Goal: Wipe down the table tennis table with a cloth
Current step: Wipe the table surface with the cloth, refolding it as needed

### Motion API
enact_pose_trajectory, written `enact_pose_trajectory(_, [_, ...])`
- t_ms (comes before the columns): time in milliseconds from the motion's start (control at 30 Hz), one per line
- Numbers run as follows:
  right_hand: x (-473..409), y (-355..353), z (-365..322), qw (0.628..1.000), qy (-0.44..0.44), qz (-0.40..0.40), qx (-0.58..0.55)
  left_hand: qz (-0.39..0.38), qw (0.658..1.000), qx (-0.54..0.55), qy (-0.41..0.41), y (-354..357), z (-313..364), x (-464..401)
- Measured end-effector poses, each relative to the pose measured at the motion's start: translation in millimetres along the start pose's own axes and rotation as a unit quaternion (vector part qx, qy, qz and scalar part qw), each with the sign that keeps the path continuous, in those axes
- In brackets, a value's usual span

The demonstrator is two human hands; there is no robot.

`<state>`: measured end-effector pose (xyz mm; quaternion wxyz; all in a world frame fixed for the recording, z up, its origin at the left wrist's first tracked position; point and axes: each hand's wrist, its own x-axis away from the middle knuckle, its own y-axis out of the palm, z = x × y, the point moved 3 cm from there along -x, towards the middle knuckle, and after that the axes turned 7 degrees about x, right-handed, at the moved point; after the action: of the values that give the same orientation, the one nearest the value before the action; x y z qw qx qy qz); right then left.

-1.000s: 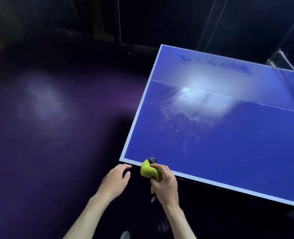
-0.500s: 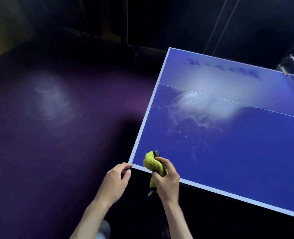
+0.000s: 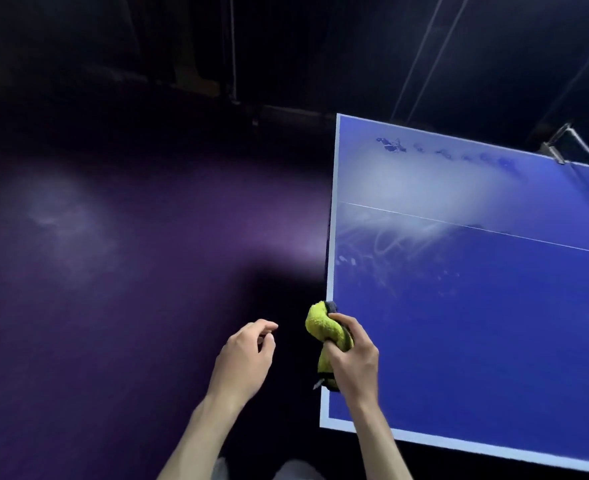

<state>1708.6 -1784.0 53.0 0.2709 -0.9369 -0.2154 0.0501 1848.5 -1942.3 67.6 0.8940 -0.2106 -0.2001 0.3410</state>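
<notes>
The right hand (image 3: 352,358) is gripping a bunched yellow cloth (image 3: 324,329) over the blue tabletop (image 3: 476,323) edge; at its 9 o'clock, the left hand (image 3: 246,355) is hovering, loosely curled, holding nothing.

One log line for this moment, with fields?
right hand: grips cloth | left hand: free, off table | smears: present

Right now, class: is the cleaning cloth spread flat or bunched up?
Bunched up: the yellow cloth sits wadded inside the right hand, above the table's edge.
</notes>
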Motion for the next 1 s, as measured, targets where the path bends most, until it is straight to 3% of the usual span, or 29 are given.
enact_pose_trajectory(300, [-107.3,47.3,-17.7,0.996,0.066,0.056,0.004,-0.036,0.997,-0.072,0.007,-30.9,18.4,-152.4])
enact_pose_trajectory(567, [-273.1,93.5,-10.8,0.987,0.131,0.092,-0.012,-0.081,0.965,-0.240,0.061,-24.4,55.7,-330.7])
enact_pose_trajectory(1000, [-520.2,123.6,-39.5,0.971,0.194,0.141,-0.014,-0.154,0.945,-0.270,0.106,-2.4,128.7,-594.4])
